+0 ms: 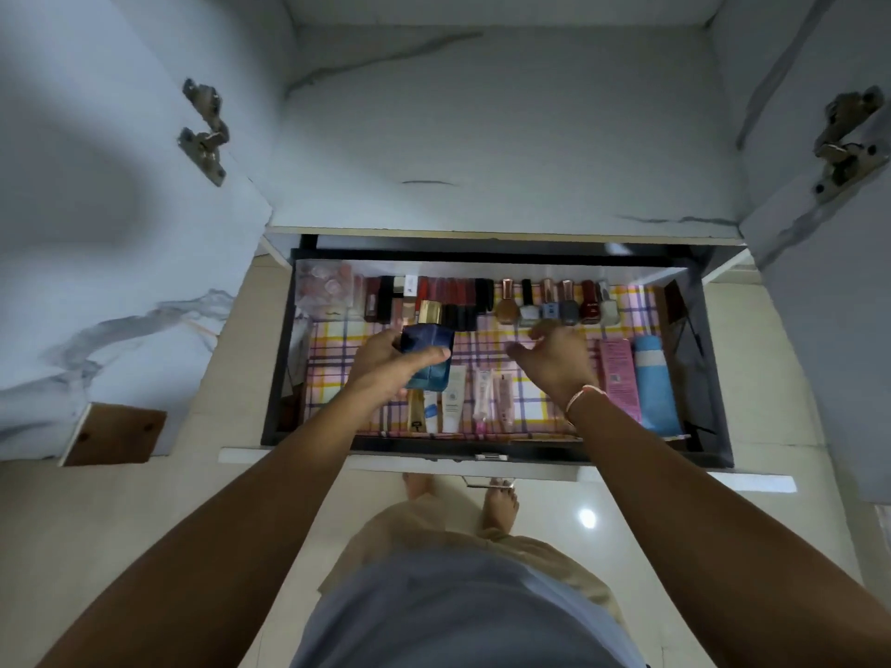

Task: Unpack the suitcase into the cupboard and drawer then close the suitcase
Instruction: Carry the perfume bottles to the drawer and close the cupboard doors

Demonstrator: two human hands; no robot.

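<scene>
- Left hand (385,366) grips a blue perfume bottle (429,359) with a gold cap, fingers wrapped round its body, thumb across the front.
- Bottle held above the open drawer (482,448), over the left-middle of the checked liner (332,359); not set down yet.
- Long axis runs from the hand toward the drawer's back, cap pointing at the lipstick row (434,296).
- Right hand (554,359) holds nothing, fingers loosely spread, hovering over the middle of the drawer just in front of the nail polish bottles (554,303).
- Key relation: bare liner lies directly under and left of the bottle, between the lipstick row behind and the small tubes (453,402) in front; left hand is the nearer one, so placing is likely a short lowering.
- Risk, my guess: cap could knock the lipsticks if it goes too far back.
- Pink box (619,378) and blue tube (653,383) lie at right.
- Suitcase not in view.
</scene>
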